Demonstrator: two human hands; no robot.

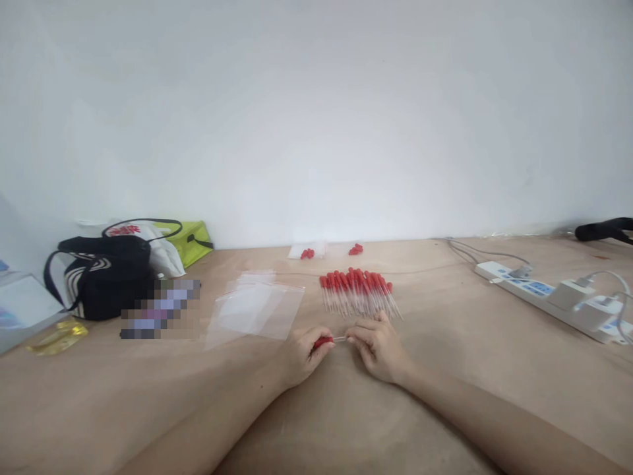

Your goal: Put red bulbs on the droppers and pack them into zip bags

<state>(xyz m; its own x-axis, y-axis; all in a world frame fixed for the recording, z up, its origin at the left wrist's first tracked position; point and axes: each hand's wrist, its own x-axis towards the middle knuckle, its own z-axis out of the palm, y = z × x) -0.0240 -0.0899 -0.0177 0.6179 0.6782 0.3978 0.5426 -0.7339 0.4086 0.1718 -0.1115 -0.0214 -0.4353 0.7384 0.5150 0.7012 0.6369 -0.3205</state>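
Observation:
My left hand (309, 353) is closed around the red bulb (323, 342) of a dropper. Its thin pale tube (339, 339) points right, and the fingertips of my right hand (378, 346) pinch the far end. Just beyond my hands lies a pile of similar droppers (356, 287), red ends away from me and pale tubes toward me. Clear plastic zip bags (257, 310) lie overlapping to the left of the pile.
Small red pieces (307, 253) lie by another bag near the wall, with more red pieces (355, 249) to their right. A white power strip (544, 297) with chargers and cables is on the right. At left are a black bag (119, 277), a green bag (190, 244) and yellow wrapping (59, 338).

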